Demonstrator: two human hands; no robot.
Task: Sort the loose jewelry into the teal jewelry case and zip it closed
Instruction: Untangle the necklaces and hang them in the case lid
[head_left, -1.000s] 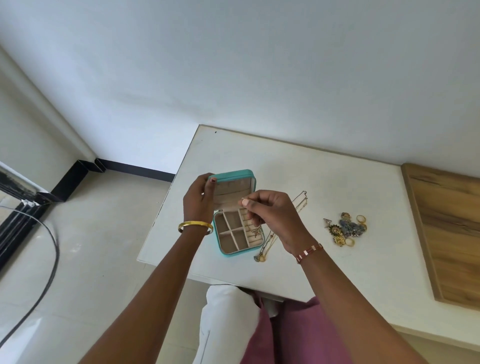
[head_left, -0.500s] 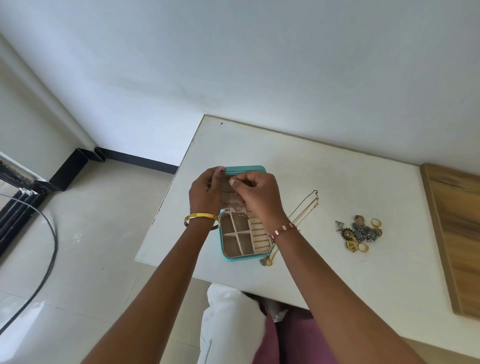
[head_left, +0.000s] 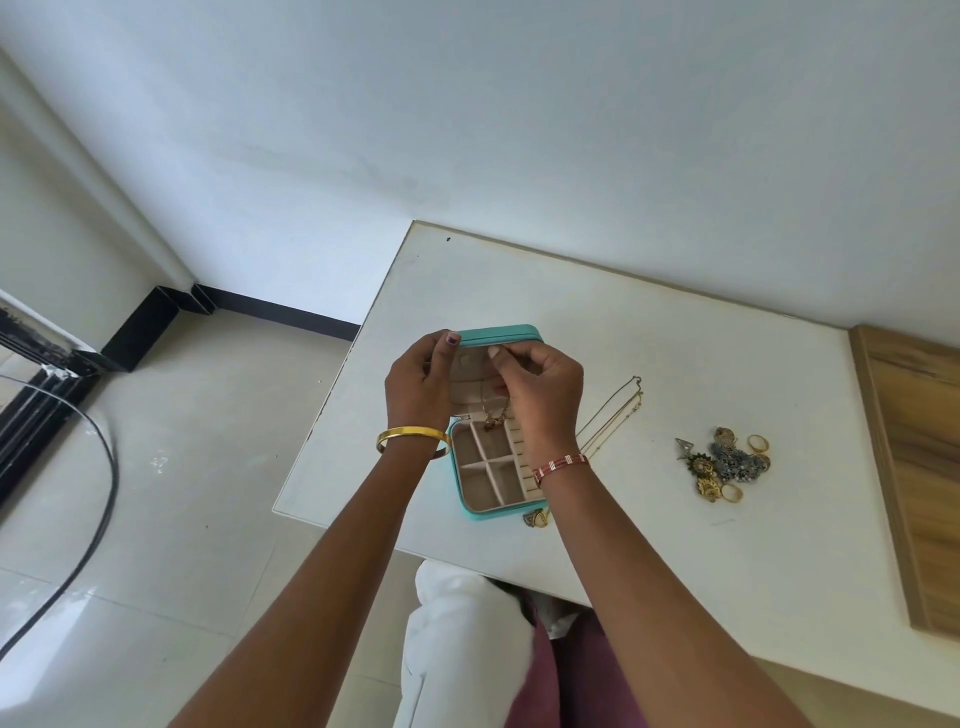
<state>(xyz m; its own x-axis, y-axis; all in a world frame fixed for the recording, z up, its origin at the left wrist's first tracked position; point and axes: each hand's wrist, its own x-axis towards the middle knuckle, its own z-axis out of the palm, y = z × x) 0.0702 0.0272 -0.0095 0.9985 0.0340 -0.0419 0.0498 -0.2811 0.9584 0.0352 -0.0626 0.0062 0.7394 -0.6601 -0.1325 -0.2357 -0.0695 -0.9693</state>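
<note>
The teal jewelry case (head_left: 488, 514) lies open near the white table's front left edge, its lid standing upright. My left hand (head_left: 418, 384) grips the lid's left edge. My right hand (head_left: 540, 387) pinches a thin gold chain (head_left: 493, 413) against the beige inside of the lid; the chain hangs down over the divided compartments. Two more gold necklaces (head_left: 615, 410) lie just right of the case, partly behind my right wrist. A pendant (head_left: 536, 518) shows at the case's front right corner. A pile of rings and earrings (head_left: 727, 462) sits further right.
The white table (head_left: 649, 332) stands against a pale wall. A wooden board (head_left: 919, 467) covers its right end. Below the front edge are my lap in maroon cloth and a white cushion (head_left: 462, 644). A black cable (head_left: 98, 499) curves over the tiled floor at left.
My right hand rose from over the compartments to the lid's inner face, carrying the chain. My left hand stayed on the lid. The view shifted slightly.
</note>
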